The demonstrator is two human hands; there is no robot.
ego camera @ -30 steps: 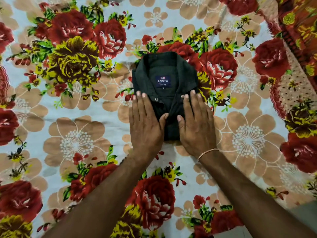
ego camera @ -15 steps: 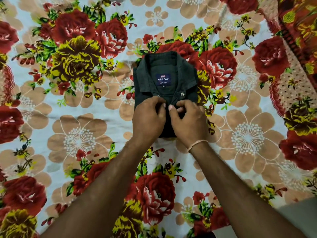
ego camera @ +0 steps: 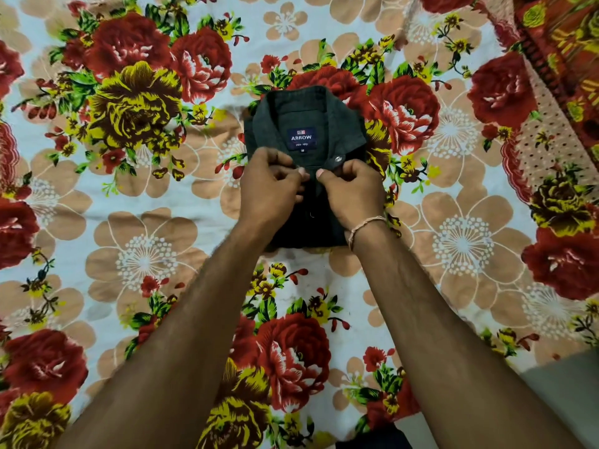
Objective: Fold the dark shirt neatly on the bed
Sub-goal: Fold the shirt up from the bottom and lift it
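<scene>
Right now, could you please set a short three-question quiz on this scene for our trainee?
1. True or false: the shirt lies folded, collar showing, on the bedsheet.
2. What word is largest on the label?
3. What are the left hand and right hand doing? A) pressing flat palms on the shirt B) pinching the shirt front just below the collar C) lifting the shirt off the bed

Key: 1 true; 2 ARROW; 3 B.
</scene>
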